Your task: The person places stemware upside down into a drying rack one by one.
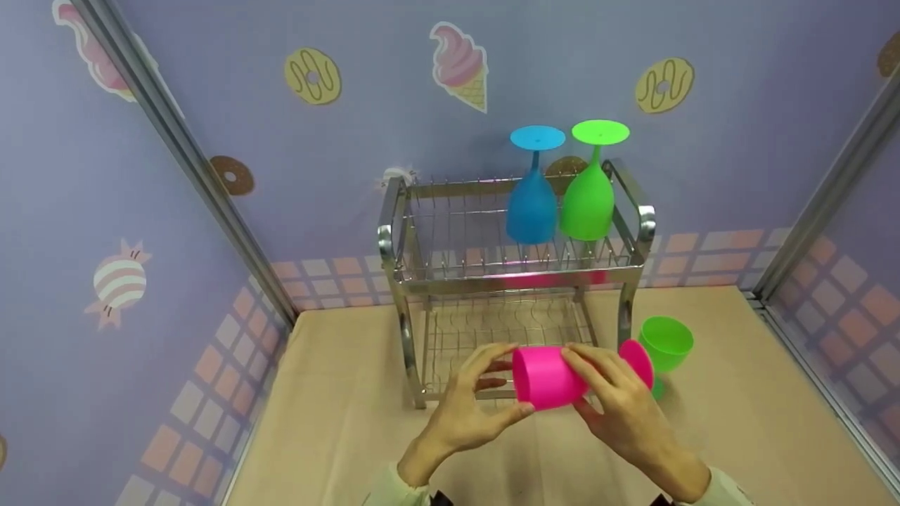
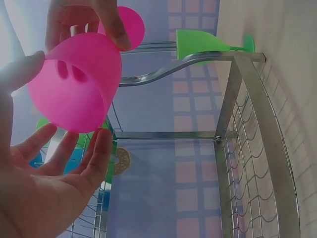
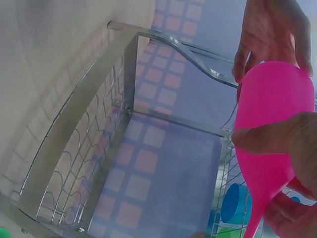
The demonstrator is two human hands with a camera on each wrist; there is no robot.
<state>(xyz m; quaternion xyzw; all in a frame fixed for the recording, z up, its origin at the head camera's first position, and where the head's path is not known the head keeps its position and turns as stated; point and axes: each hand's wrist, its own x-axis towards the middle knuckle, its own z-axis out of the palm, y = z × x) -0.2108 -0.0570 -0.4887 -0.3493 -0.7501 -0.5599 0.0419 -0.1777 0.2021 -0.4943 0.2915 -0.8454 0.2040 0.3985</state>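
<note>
A bright pink plastic wine goblet (image 1: 547,379) is held sideways in front of the rack, its mouth to the left and its foot to the right. My right hand (image 1: 624,404) grips the bowl near the stem, thumb below and fingers over the top. At the mouth, the thumb and fingertips of my left hand (image 1: 467,411) hold the rim from opposite sides. The left wrist view looks into the hollow bowl (image 2: 69,94). In the right wrist view my right thumb (image 3: 262,141) lies across the bowl; the stem is partly hidden in the head view.
A two-tier metal dish rack (image 1: 520,281) stands against the back wall. On its upper tier a blue goblet (image 1: 532,211) and a green goblet (image 1: 589,204) stand upside down. Another green goblet (image 1: 666,343) stands upright on the table (image 1: 337,393), right of the rack.
</note>
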